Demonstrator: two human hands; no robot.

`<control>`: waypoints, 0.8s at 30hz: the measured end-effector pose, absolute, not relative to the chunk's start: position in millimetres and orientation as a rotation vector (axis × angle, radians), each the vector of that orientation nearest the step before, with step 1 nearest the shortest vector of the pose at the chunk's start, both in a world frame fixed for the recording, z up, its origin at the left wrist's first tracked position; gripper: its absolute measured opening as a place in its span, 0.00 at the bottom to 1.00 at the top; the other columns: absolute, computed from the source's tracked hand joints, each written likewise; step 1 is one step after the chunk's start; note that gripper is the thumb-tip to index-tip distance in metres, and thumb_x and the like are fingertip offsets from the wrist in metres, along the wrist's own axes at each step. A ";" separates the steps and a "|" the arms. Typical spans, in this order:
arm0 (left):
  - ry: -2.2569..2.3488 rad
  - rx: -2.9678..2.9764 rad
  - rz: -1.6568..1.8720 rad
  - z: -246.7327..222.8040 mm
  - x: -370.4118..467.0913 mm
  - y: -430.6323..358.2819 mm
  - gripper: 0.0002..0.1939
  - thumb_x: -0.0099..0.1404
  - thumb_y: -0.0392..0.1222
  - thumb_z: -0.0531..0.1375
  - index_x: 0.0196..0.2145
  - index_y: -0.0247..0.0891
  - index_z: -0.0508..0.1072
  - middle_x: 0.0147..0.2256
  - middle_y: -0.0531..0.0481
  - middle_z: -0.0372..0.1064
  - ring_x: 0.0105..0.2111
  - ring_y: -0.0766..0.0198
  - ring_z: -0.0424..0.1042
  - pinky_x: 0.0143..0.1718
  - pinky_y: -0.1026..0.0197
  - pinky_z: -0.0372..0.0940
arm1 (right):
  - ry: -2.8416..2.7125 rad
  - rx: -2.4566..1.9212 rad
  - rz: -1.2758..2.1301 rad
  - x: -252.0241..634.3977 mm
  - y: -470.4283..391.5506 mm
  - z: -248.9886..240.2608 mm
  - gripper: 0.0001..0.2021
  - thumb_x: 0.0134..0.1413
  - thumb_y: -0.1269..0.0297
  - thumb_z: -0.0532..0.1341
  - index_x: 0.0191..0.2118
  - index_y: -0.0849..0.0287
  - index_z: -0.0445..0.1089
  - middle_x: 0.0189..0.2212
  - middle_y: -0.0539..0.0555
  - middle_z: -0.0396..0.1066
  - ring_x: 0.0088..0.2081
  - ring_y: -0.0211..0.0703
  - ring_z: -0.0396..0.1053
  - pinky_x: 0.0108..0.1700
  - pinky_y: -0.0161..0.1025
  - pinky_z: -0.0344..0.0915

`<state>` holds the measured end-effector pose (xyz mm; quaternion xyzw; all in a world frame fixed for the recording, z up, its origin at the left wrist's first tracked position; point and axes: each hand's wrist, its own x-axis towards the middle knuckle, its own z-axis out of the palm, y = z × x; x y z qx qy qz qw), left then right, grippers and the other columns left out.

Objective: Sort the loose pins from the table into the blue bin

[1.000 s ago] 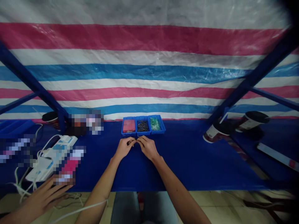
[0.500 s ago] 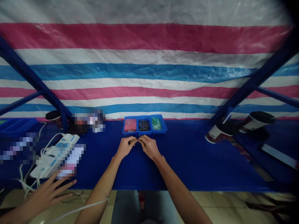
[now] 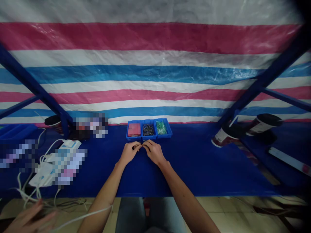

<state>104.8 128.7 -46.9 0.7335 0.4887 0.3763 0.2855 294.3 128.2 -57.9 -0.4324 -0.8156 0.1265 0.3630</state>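
My left hand (image 3: 131, 151) and my right hand (image 3: 153, 151) meet fingertip to fingertip just above the blue table (image 3: 194, 165). Both are closed in a pinch. Whatever lies between the fingers is too small to name; a thin dark sliver shows by the right fingertips. Right behind them stands a row of three joined blue bins. The left bin holds a red-pink block or stack (image 3: 134, 129), the middle one many dark screws (image 3: 148, 129), and the right one green and clear small pieces (image 3: 161, 127).
At left lie a white power strip (image 3: 46, 171) with tangled cables and a blurred-out object (image 3: 73, 165). Another person's hand (image 3: 34, 216) is at the lower left. Paper cups (image 3: 222, 137) stand at right beside a slanted blue post (image 3: 245, 94). A striped sheet (image 3: 155, 74) hangs behind.
The other person's hand has drawn back from the blurred-out object toward the lower left. My hands stay pinched together in nearly the same place; the view has shifted slightly.
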 end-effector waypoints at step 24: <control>1.258 2.003 0.978 -37.8 106.3 123.4 0.15 0.70 0.47 0.56 0.32 0.35 0.77 0.24 0.51 0.73 0.24 0.67 0.67 0.30 0.66 0.60 | -2.072 -1.146 0.452 295.6 126.9 -52.8 0.13 0.70 0.62 0.53 0.36 0.56 0.71 0.33 0.52 0.74 0.34 0.39 0.72 0.38 0.34 0.62</control>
